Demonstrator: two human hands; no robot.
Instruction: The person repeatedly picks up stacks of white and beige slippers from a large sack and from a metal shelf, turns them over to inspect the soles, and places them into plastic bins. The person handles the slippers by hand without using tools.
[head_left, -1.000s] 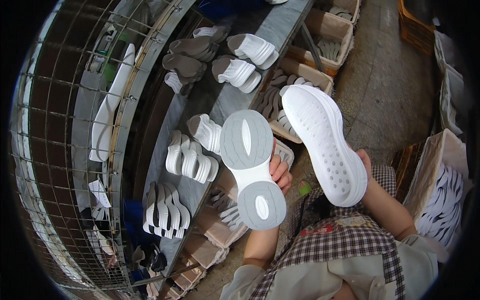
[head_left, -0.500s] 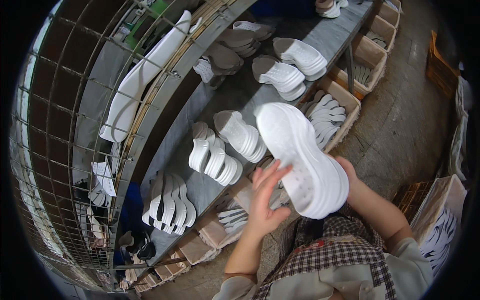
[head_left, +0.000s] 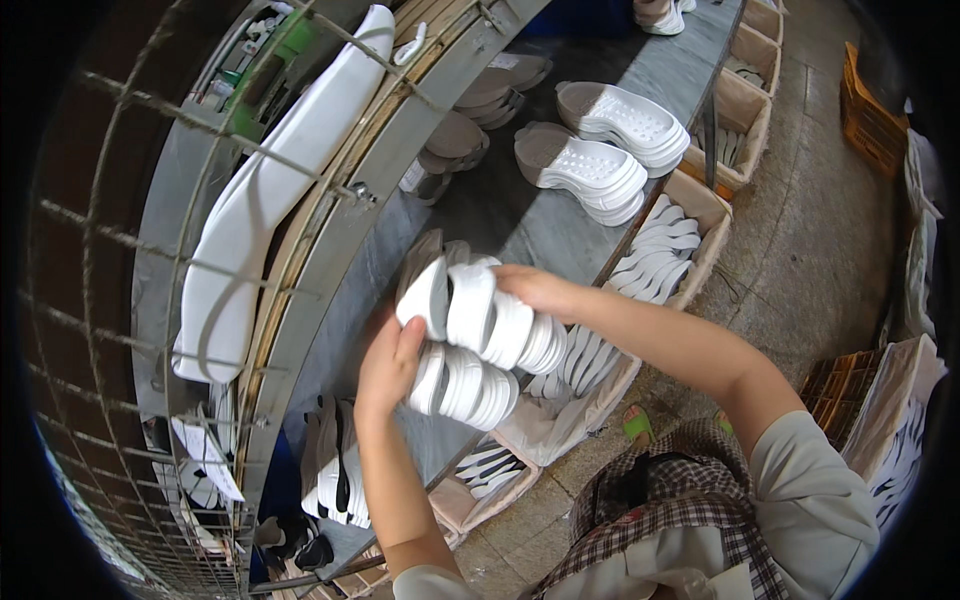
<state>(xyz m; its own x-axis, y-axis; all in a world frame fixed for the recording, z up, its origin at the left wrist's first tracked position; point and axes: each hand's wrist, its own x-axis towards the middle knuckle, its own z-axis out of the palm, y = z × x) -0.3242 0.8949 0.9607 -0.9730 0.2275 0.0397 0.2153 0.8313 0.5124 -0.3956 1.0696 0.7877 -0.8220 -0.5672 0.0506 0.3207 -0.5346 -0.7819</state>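
Note:
Over the grey bench (head_left: pixel 558 240), a stack of white shoe soles (head_left: pixel 505 325) is between my two hands, its left end blurred. My left hand (head_left: pixel 388 368) is closed on the stack's near left side, thumb up and other fingers mostly hidden. At the far right side, my right hand (head_left: pixel 535 288) grips the soles from above. Directly below and nearer me is another row of nested white soles (head_left: pixel 465 388) on the bench, close to or touching the held ones; which, I cannot tell.
White sole stacks (head_left: pixel 590 180) stand farther along the bench. Wire mesh (head_left: pixel 120 300) and a long white curved piece (head_left: pixel 270 200) are at the left. Lined boxes of soles (head_left: pixel 690 250) line the bench's right side. An orange crate (head_left: pixel 865 105) lies on the floor.
The sole stack has moved left from in front of my body to over the bench. Both hands went with it, and my left hand has closed on its side. The view has shifted.

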